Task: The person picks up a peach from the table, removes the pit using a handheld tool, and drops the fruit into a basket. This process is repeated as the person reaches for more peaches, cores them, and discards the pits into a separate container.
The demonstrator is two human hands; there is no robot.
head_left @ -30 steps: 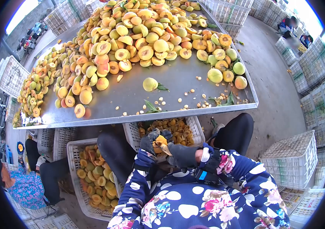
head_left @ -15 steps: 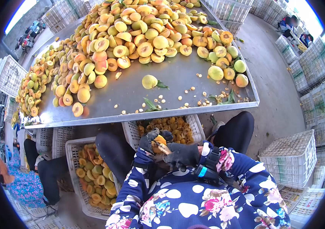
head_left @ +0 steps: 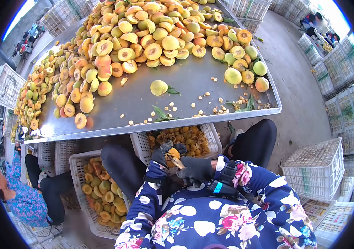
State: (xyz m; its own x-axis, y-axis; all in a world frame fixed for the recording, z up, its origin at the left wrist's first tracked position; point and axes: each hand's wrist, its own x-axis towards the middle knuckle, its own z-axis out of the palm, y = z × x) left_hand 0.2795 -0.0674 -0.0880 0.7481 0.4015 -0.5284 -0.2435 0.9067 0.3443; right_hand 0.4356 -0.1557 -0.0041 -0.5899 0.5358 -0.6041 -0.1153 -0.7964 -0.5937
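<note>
Both my hands wear dark gloves and meet above my lap, just below the table's near edge. My left hand (head_left: 159,155) is closed around a yellow-orange peach half (head_left: 173,153). From the fist of my right hand (head_left: 198,169) a small tool with a light, wood-coloured shaft (head_left: 178,162) reaches to the fruit; its tip is hidden. Right beyond the hands, partly under the table, stands a white crate (head_left: 216,139) of orange peach pieces. Another white crate (head_left: 75,174), filled with peach halves, is by my left leg.
A metal table (head_left: 131,101) bears a large heap of halved peaches (head_left: 152,37), one peach (head_left: 159,87) lying apart, leaves and scattered pits. A covered white crate (head_left: 313,170) stands at right, with stacked crates behind. At left sits a co-worker in a blue patterned top (head_left: 27,201).
The view has shifted slightly. My hands stay together on the peach half, with the tool still against it. The co-worker's arm at left has risen toward the table edge.
</note>
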